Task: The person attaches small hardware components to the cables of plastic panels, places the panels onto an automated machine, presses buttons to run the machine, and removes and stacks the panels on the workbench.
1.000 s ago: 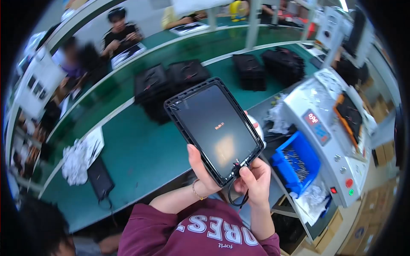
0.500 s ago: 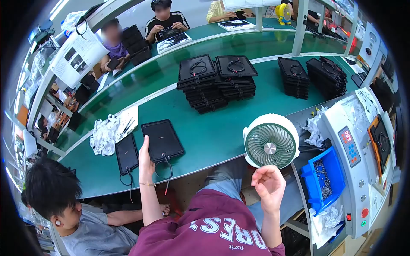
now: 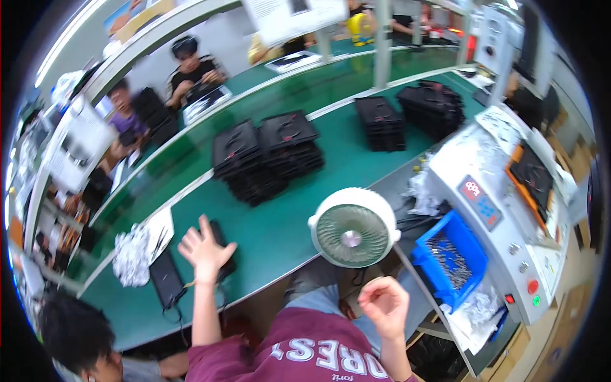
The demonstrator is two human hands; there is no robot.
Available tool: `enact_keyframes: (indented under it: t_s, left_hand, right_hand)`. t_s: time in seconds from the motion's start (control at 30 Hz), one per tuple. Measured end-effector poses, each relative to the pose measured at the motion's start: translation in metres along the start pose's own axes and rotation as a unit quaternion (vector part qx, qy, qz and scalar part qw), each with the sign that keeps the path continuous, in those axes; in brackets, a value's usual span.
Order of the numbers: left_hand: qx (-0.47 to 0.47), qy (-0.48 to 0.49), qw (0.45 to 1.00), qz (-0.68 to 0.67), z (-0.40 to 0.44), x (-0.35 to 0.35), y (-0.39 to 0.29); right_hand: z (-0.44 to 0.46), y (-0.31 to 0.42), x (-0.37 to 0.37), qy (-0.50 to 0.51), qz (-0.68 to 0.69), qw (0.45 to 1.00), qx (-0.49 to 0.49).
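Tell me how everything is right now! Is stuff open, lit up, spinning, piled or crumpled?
Left hand: open, fingers spread
Right hand: loosely curled, nothing seen in it
Black panel by the left hand: lying down, partly hidden
Black panels farther back: stacked
White fan: spinning or not, can't tell
Blue bin: open, small parts inside
Machine display: lit, red digits
White wrapping: crumpled
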State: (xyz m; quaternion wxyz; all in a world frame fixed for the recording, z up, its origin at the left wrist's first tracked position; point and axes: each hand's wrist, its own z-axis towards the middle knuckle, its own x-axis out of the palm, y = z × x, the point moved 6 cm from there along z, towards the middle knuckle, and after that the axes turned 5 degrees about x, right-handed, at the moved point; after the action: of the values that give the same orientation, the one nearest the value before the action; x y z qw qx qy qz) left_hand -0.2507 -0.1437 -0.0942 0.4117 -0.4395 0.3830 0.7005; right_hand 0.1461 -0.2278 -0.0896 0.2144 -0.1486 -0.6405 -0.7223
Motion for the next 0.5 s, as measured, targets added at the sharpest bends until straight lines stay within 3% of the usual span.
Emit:
enact_keyframes:
  t_s: [0.07,0.1,0.27,0.33,0.4,0.47,0.5]
  left_hand:
    - [0.029,-0.008,0.999,0.016,-0.001,0.018,0.021]
    - [0.03,0.039,0.999,-0.014,-0.001,0.009,0.027]
    - [-0.053,0.12,0.991,-0.027,-0.004,0.037,0.091]
    - [-0.064,0.105,0.992,-0.007,-0.008,0.032,0.096]
    - [-0.033,0.09,0.995,-0.035,-0.012,0.001,0.076]
    - [0.14,0.043,0.969,-0.2,0.002,0.0,0.063]
    - [0.154,0.101,0.924,-0.336,0.007,-0.026,0.035]
  right_hand:
    - [-0.003,0.004,-0.005,0.008,-0.012,1.0,0.006]
    - [-0.003,0.009,-0.009,0.023,-0.024,0.999,0.007]
    - [-0.013,0.05,-0.026,0.041,-0.131,0.99,-0.029]
    - [-0.023,0.067,-0.031,0.049,-0.163,0.984,-0.042]
    - [-0.036,0.084,-0.035,0.053,-0.189,0.979,-0.058]
    - [-0.051,0.107,-0.042,0.058,-0.258,0.962,-0.071]
    - [-0.059,0.119,-0.046,0.049,-0.281,0.956,-0.069]
